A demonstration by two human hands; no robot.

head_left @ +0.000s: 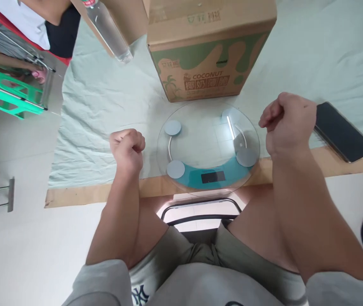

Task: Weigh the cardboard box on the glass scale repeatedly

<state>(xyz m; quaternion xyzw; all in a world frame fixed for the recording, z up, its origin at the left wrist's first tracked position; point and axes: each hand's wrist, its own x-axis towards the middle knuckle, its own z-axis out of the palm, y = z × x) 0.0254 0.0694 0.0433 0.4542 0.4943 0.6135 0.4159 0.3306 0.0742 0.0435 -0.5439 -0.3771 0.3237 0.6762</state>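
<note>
I see the left hand (127, 146) and right hand (288, 123) both balled into empty fists, either side of the round glass scale (208, 146) (on pale cloth, before a brown cardboard box (206, 51)).

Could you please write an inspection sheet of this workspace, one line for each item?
Surface: wrinkled pale green cloth over a brown board edge.
Job's things: round glass bathroom scale with teal band lies flat between both fists, untouched.
Clutter: brown coconut cardboard box behind the scale; black smartphone at right; clear plastic bottle at upper left.
Hands: left hand and right hand closed into fists, holding nothing.
Cables: nothing seen.
Surroundings: green plastic stool and another person's clothing at upper left.
</note>
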